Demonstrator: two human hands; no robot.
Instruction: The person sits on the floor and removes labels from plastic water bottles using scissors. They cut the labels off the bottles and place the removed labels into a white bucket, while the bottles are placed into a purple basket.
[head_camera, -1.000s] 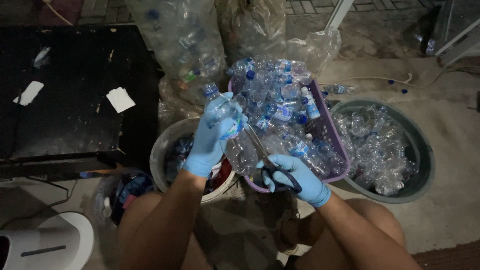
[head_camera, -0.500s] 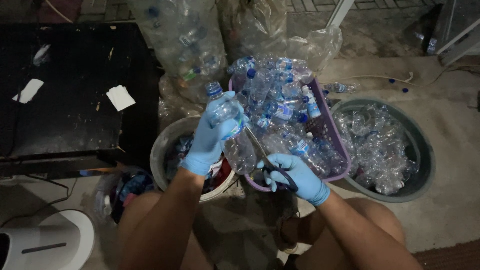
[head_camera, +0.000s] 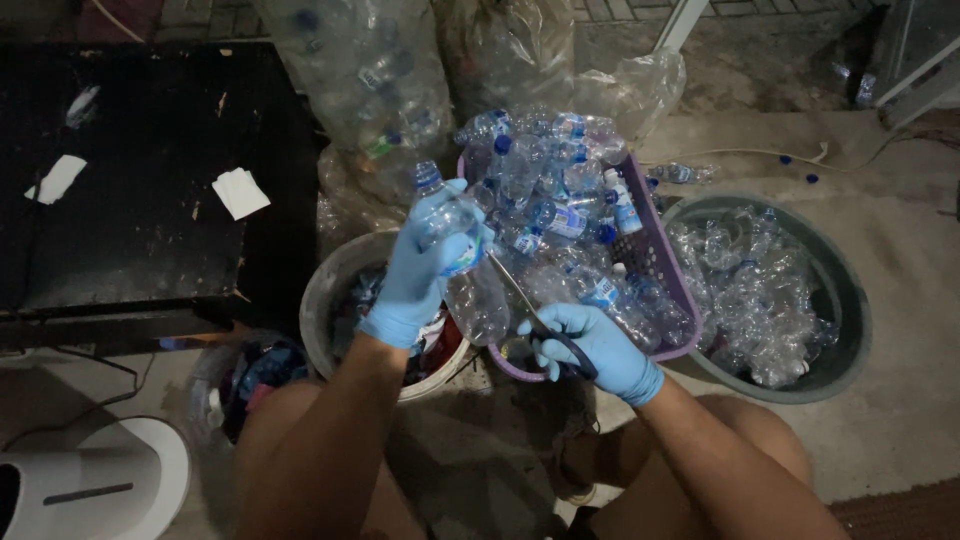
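Right hand (head_camera: 592, 347) in blue glove gripping scissors (head_camera: 540, 322) at the purple basket's (head_camera: 672, 280) near rim, left hand (head_camera: 420, 270) clasping a clear bottle (head_camera: 455, 245) over the grey bucket (head_camera: 325, 290), blades touching the bottle, green tub (head_camera: 850, 300) just right, bagged bottles (head_camera: 370, 80) crowding behind, bare floor (head_camera: 900, 420) at right.

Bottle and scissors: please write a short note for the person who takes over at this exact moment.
Left hand: grips a clear bottle, cap end up, label on.
Right hand: holds scissors, tips at the label.
Purple basket: heaped with labelled, capped bottles.
Green tub, right: holds crushed clear bottles.
Bucket under the left hand: dark scraps inside.
Done: the tub is part filled. Left: this bottle's label, then the basket's heap.
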